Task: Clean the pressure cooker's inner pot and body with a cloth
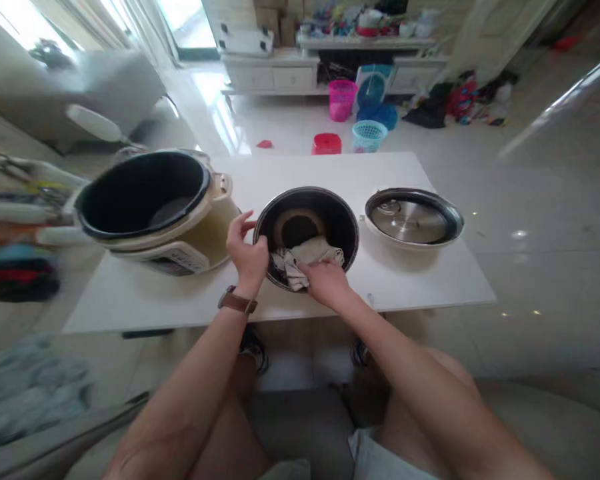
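Note:
A dark round inner pot (337, 217) stands at the middle of the white table, tilted a little with its mouth facing me. My left hand (249, 255) grips the pot's left rim, thumb on the near side and fingers round the outside. Inside the pot lies a crumpled pale cloth (310, 252) with dark marks. Its near part is held in my right hand (325, 283), pressed against the lower inner wall. The fingertips of my right hand are partly hidden by the cloth.
Left on the table (220, 307) stands an open cooker body (205, 233) with a dark interior. To the right lies its round lid (407, 223), metal inside facing up. Beyond the table are a red stool (327, 143), a light blue basket (369, 135) and a pink bin (342, 100).

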{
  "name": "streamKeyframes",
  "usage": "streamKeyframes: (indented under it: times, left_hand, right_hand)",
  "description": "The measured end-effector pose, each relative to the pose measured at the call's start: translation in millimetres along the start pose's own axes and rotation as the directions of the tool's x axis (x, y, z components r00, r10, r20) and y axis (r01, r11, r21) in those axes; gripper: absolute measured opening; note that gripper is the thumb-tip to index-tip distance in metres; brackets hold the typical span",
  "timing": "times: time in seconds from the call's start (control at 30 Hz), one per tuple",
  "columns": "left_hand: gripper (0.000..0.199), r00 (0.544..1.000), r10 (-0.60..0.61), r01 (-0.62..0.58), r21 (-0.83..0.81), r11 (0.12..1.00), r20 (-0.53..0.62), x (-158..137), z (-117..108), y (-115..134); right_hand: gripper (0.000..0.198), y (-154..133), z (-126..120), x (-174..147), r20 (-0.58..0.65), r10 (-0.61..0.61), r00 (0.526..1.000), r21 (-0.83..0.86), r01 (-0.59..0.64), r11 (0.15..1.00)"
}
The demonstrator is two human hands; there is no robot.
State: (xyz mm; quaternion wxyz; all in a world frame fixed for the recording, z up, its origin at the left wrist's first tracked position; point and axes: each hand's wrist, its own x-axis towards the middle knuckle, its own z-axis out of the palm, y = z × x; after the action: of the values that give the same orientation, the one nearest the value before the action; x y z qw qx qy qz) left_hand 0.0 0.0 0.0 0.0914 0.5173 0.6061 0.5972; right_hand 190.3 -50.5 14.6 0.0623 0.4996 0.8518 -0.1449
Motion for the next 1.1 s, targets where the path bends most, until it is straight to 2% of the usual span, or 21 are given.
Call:
streamKeyframes:
  times: [0.13, 0.27, 0.47, 0.6, 0.87, 1.1]
  left_hand:
    - [0.055, 0.99, 0.081, -0.081, 0.001, 0.997, 0.115, 7, -12, 7]
    - [0.043, 0.982, 0.062, -0.056, -0.038, 0.998, 0.176, 7, -14, 6]
    - [0.036, 0.993, -0.025, 0.033, -0.065, 0.997, 0.117, 0, -10, 0]
    - [0.036, 0.996, -0.022, 0.031, -0.104, 0.994, 0.087, -4, -9, 1]
    - [0.037, 0.994, -0.032, 0.048, -0.153, 0.987, 0.106, -4, -4, 5]
    - [0.042, 0.993, 0.011, 0.01, -0.179, 0.984, 0.116, -6, -5, 11]
  right_hand:
    - [0.048, 0, 0, 1, 0.028, -0.013, 1.0, -0.022, 0.014, 1.0]
    - [0.043, -1, 1, 2, 0.029, -0.019, 0.999, -0.029, 0.02, 0.999]
    - [0.047, -1, 1, 4, 0.014, -0.026, 1.0, -0.036, 0.026, 0.999]
    - [0.047, 0, 1, 7, 0.036, -0.002, 0.999, -0.031, 0.003, 1.0]
    - [0.047, 0, 6, 9, 0.016, 0.026, 1.0, -0.019, -0.025, 0.999]
    - [0.05, 0, 10, 10, 0.014, 0.038, 0.999, -0.025, -0.038, 0.999]
